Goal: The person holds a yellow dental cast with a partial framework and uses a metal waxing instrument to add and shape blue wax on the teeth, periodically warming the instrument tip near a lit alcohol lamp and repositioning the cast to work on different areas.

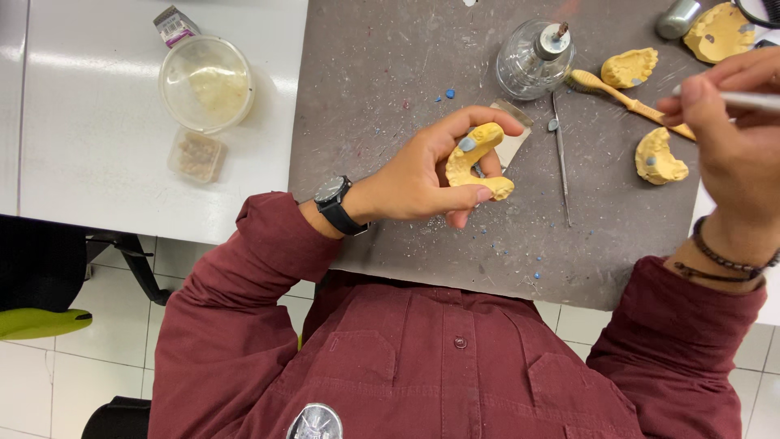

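Left hand (422,175), fingers closed around a yellow dental cast (479,162) above the grey tabletop (390,81); right hand (731,138) fingers pinch a thin metal instrument (751,100). Steady work probably needs the cast braced firmly.

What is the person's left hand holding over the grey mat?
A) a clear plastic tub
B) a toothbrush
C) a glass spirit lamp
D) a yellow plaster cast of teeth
D: the left hand curls its fingers and thumb around a yellow horseshoe-shaped dental cast, while the glass lamp, the toothbrush and the clear tub lie untouched on the table.
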